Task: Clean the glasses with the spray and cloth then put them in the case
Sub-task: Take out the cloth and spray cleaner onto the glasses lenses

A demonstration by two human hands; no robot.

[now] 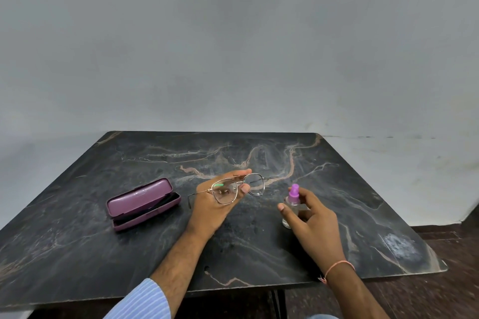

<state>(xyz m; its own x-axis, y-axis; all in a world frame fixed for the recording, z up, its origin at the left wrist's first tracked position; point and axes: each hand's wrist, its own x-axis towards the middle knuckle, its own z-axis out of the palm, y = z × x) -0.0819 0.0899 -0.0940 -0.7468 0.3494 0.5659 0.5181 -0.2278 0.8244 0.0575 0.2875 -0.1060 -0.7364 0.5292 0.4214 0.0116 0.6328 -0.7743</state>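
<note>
Holding the glasses [237, 189] up off the desk [259, 246], the left hand [217, 199] pinches the frame near the bridge between thumb and fingers, palm turned up. That grip seems chosen to leave both lenses bare and tilted toward the person, ready to be sprayed, with one temple arm trailing out to the left.

Just to the right, the spray bottle [293, 204], clear with a purple nozzle, stands upright on the desk. The right hand [308, 212] curls loosely beside it, thumb out on the near side and fingers behind; whether it grips the bottle or only reaches round it cannot be told. A pink thread band [337, 267] circles that wrist.

Well apart on the left, the purple case [142, 203] lies on the desk with its lid raised, likely left that way to receive the glasses later. Something dark lies inside; whether it is the cloth or the lining is unclear.
</note>
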